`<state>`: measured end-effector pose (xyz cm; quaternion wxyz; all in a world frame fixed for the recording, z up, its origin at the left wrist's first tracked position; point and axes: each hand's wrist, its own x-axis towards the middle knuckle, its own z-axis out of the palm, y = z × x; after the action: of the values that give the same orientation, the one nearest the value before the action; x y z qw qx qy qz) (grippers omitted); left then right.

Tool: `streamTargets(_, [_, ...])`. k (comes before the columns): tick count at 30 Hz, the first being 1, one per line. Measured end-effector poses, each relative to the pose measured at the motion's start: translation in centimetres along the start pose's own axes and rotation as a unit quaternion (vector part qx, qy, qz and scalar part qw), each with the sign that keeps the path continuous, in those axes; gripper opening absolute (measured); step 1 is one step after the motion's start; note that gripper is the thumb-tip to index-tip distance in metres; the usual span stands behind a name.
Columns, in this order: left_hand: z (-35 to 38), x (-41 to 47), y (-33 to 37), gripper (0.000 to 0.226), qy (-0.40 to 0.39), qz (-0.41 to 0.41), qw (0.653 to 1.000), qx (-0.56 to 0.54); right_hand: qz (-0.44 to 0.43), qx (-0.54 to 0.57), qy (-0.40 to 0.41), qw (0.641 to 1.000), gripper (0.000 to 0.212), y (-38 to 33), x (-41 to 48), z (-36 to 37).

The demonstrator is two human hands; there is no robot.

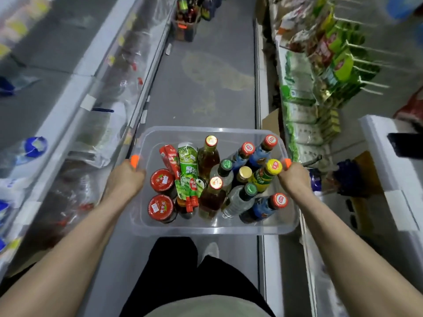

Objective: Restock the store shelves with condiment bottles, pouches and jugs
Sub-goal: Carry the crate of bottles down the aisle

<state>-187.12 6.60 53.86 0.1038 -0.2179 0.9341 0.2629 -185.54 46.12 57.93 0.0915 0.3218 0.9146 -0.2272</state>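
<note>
I carry a clear plastic bin (pixel 212 228) in front of my body, above the aisle floor. My left hand (pixel 124 177) grips its left orange handle (pixel 134 161), and my right hand (pixel 294 179) grips its right orange handle (pixel 287 163). Inside stand two red-lidded jars (pixel 161 205), a green pouch (pixel 188 172) and a red pouch (pixel 170 159) with red spouts, amber bottles (pixel 208 154), clear bottles with green caps (pixel 238 200), dark bottles with red caps (pixel 263 207) and a yellow-capped bottle (pixel 266 173).
A grey aisle floor (pixel 206 76) runs ahead. A chest freezer with glass lids (pixel 109 92) lines the left. Shelves of green and white bags (pixel 302 106) and hanging packets (pixel 334 49) stand on the right. More bottles (pixel 187 17) stand on the floor far ahead. White boxes (pixel 393 170) sit at right.
</note>
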Motion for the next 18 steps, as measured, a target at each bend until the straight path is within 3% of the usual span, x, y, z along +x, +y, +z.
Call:
streamTargets(4, [0.1, 7.7, 4.4, 0.045, -0.013, -0.002, 1.0, -0.027, 0.002, -0.018, -0.015, 1.0, 0.045, -4.9, 7.7, -0.1])
streamTargets(10, [0.3, 22.4, 11.8, 0.018, -0.005, 0.036, 0.999, -0.023, 0.036, 0.024, -0.003, 0.999, 0.048, -12.4, 17.9, 1.1])
streamTargets(14, [-1.2, 29.8, 15.0, 0.031, -0.013, 0.027, 0.999, -0.013, 0.042, 0.019, -0.02, 0.999, 0.046, -17.8, 23.3, 1.2])
streamTargets(18, [-2.5, 36.5, 18.7, 0.018, -0.013, 0.021, 1.0, -0.017, 0.036, 0.041, -0.014, 0.998, 0.036, -22.4, 28.8, 1.1])
